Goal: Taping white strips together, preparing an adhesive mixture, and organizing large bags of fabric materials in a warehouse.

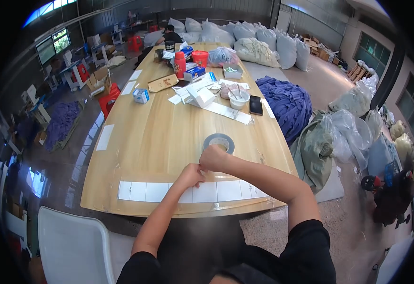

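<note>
A wide roll of tape (229, 142) lies on the table just beyond my hands. My right hand (215, 158) is closed, its wrist bent, and overlaps the near side of the roll; what its fingers hold, if anything, is hidden. My left hand (191, 176) meets it from the left, fingers closed and pointing inward; I cannot make out what is between them. Beneath both hands, a long row of white rectangular cards or labels (205, 192) runs along the near edge of the wooden table (145, 137). Part of the row is covered by my forearms.
Farther up the table stand a red bottle (180, 65), a red tub (200, 58), a white bowl (238, 100), a phone (256, 105) and small boxes. Heaped purple fabric (285, 106) and bags flank the right side. A white chair (74, 246) is near left. Another person sits at the far end.
</note>
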